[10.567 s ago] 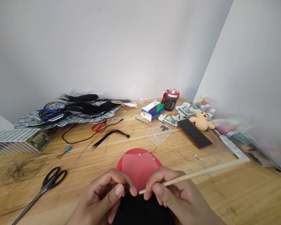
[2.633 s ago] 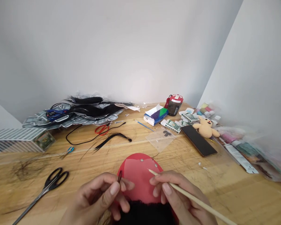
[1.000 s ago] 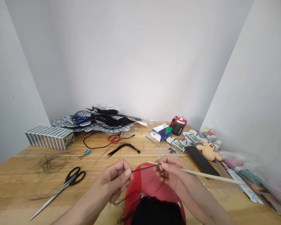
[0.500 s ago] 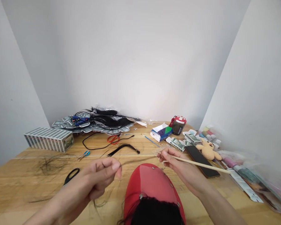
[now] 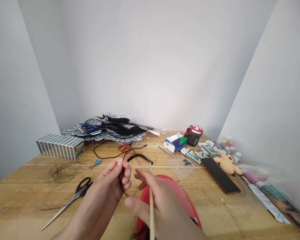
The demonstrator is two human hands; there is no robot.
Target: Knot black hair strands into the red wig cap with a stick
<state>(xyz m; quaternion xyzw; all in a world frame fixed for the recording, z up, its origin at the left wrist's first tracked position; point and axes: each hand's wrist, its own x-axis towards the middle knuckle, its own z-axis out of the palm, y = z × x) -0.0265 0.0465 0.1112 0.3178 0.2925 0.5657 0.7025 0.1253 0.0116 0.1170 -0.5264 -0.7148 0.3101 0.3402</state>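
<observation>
Thin strands of dark hair (image 5: 121, 178) are pinched in my left hand (image 5: 112, 183), left of centre, with loops hanging below the fingers. My right hand (image 5: 156, 196) is close beside it on the right, thumb and fingers apart. A pale thin stick (image 5: 151, 206) lies upright along my right hand; how it is held there is hard to see. Under my right hand stands a red rounded form (image 5: 187, 203) with metal pins, partly covered. A black hair bundle (image 5: 140, 156) lies just beyond my hands.
Large scissors (image 5: 70, 201), a tangle of loose hair (image 5: 65, 171) and a row of boxes (image 5: 60, 146) are at left. A clear plastic bag (image 5: 181, 168), phone (image 5: 221, 175), tissue pack (image 5: 175, 142) and crocheted toy (image 5: 227, 161) are at right. The wooden table (image 5: 20, 200) meets walls behind.
My right hand has moved left toward my left hand, and the stick has swung from slanting right to upright. The small plastic bag now lies on the table. The view has shifted slightly.
</observation>
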